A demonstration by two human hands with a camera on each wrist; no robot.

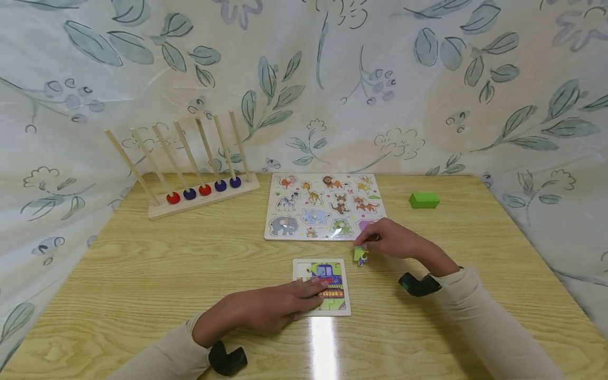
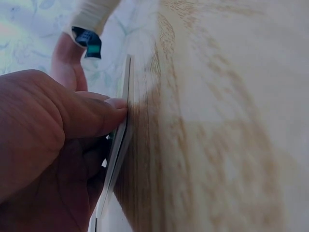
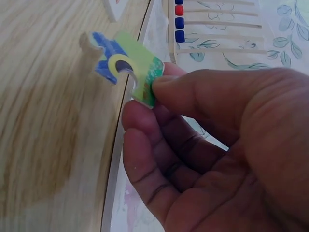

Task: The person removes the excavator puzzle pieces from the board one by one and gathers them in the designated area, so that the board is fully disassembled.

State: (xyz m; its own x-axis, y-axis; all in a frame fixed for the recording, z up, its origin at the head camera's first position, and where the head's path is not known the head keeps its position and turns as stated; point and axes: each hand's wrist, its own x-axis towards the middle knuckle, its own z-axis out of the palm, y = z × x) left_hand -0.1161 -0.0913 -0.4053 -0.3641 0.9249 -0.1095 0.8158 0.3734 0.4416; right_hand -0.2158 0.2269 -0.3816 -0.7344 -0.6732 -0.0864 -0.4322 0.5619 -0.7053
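A small jigsaw puzzle in a white frame (image 1: 348, 295) lies on the table, showing a blue and red vehicle on green. Its left side shows a pale bare patch, partly under my left hand (image 1: 273, 306). That hand rests on the puzzle with extended fingers; in the left wrist view its thumb (image 2: 113, 108) touches near the board's edge. Between thumb and fingers, my right hand (image 1: 394, 240) pinches a loose jigsaw piece (image 3: 140, 63), green with blue and a yellow ring. The piece is held above the table, right of and beyond the puzzle frame.
Behind the puzzle lies an animal peg board (image 1: 304, 206), its near right corner partly covered by my right hand. A wooden peg rack (image 1: 204, 199) with red and blue beads stands back left. A green block (image 1: 424, 200) sits back right, near the patterned cloth (image 1: 332, 105).
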